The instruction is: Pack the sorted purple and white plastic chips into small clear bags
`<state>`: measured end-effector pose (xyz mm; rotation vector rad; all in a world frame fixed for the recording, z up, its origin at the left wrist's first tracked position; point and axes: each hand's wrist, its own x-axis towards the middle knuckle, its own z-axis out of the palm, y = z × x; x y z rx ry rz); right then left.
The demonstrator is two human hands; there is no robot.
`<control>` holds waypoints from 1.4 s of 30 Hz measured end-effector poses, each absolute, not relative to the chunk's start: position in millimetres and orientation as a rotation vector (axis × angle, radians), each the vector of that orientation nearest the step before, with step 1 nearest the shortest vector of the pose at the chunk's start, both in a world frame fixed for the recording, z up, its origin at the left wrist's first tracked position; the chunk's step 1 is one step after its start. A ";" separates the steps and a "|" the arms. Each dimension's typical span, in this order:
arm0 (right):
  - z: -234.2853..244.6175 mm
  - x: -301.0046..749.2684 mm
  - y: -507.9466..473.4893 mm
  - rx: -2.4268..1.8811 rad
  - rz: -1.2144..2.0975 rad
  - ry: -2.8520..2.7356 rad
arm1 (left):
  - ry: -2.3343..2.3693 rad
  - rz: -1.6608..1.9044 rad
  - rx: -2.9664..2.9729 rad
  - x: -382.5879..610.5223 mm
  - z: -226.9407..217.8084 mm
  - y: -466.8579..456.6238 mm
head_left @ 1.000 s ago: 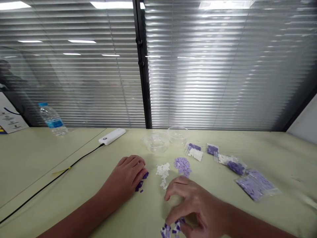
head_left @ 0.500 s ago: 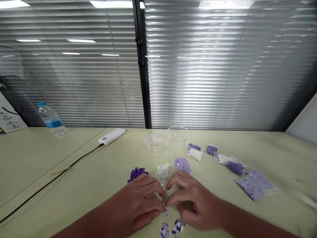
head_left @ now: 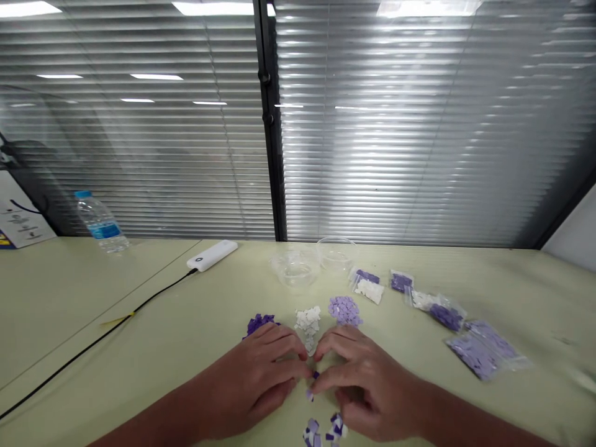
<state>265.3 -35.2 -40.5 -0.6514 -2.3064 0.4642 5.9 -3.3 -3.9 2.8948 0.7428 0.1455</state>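
Both hands bend over the table, their fingertips almost meeting. My left hand has its index finger reaching to a small dark purple tile, its thumb apart from that finger. The index fingertip of my right hand touches or hovers by a small light purple tile; its thumb is tucked back. Neither hand visibly grips a piece. Beyond the fingers lie loose piles of dark purple tiles, white tiles and light purple tiles. Mixed-colour tiles lie in small clusters nearer me.
Clear plastic dishes stand at the back. Zip bags of tiles lie to the right. A white power bank with a black cable and a water bottle are on the left. Window blinds rise behind the table.
My left thumb has drawn back from the small tile by its fingertips. The left index finger has shifted slightly forward, and a dark purple tile now shows between the hands.
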 end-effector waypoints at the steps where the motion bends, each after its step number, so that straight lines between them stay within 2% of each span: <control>1: -42.0 265.6 -34.7 -0.688 0.447 -2.293 | 0.740 0.157 2.900 5.3 -3.5 -3.2; 13: -48.4 264.1 -33.5 -0.862 0.442 -2.321 | 0.629 0.318 2.981 0.9 -12.7 -0.1; 25: -48.6 266.5 -34.8 -0.733 0.449 -2.369 | 0.739 0.231 2.996 -6.0 -12.0 13.0; 30: -51.7 265.7 -33.4 -0.846 0.432 -2.327 | 0.860 0.239 3.033 -18.5 -5.5 25.3; 36: -55.6 264.6 -32.5 -0.849 0.379 -2.262 | 1.010 0.213 2.988 -24.4 -2.6 32.2; 42: -58.3 267.6 -30.0 -0.868 0.211 -2.262 | 0.975 0.352 3.027 -17.4 -6.7 22.3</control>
